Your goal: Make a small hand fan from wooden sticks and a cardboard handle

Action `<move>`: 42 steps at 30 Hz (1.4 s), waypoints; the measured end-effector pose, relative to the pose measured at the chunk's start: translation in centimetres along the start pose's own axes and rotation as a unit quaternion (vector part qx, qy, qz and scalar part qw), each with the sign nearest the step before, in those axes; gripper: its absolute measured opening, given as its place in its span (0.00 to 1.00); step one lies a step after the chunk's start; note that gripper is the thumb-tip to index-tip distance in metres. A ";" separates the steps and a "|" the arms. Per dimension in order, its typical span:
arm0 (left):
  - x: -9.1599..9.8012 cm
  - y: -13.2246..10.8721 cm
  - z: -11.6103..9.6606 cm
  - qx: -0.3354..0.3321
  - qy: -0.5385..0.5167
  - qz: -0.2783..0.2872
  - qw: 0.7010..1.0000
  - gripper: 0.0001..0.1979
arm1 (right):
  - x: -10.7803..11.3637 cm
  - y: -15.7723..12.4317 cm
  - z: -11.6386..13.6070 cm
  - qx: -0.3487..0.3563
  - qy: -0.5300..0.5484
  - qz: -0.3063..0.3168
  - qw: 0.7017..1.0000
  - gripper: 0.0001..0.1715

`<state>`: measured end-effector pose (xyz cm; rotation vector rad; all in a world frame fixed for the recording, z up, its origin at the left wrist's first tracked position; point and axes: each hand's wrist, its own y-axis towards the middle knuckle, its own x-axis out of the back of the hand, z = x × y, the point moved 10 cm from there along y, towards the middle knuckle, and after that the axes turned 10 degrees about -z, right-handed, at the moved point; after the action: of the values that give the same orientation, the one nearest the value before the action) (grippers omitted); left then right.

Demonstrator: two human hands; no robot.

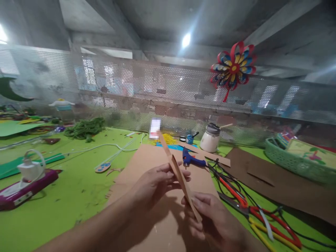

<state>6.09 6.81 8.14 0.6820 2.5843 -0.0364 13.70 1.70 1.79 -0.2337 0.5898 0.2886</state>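
Note:
Both my hands hold a long, narrow strip of tan cardboard (181, 176), tilted with its far end up and to the left. The strip looks folded along its length. My left hand (160, 180) grips it near the middle, fingers wrapped behind it. Near its lower end, my right hand (207, 213) pinches it between thumb and fingers. Below the hands lies a large sheet of tan cardboard (126, 190). A blue glue gun (193, 160) rests on the sheet's far right part, just beyond the strip.
Red-handled scissors (236, 196) and black cables lie at right beside brown cardboard (252, 175). A green basket (294, 161) stands farther right. A white jar (210, 139) is at the back. At left are a purple power strip (28, 189) and green yarn (85, 128).

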 end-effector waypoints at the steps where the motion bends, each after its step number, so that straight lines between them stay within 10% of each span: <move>1: -0.1 -0.1 0.2 0.006 -0.026 0.010 1.000 0.16 | 0.0 0.0 -0.2 -0.003 0.010 0.012 1.000 0.17; 14: 1.5 0.2 3.5 0.023 -0.035 -0.081 0.996 0.13 | 1.2 -0.3 -1.8 -0.068 0.040 -0.009 0.997 0.15; 24: 4.2 0.5 4.3 0.020 -0.018 -0.200 0.979 0.20 | 3.9 0.0 0.1 0.051 -0.232 -0.147 0.960 0.24; 31: 4.3 0.2 4.1 0.025 0.000 -0.210 0.977 0.19 | 3.2 -0.2 0.2 0.098 -0.352 -0.165 0.916 0.27; 42: 4.5 -0.1 4.1 0.030 -0.001 -0.172 0.985 0.21 | 2.8 -0.5 0.2 0.072 -0.323 -0.132 0.934 0.27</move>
<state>4.38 8.17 2.46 0.2467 2.6779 -0.2249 16.23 1.82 0.42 -0.0637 -0.0778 0.0487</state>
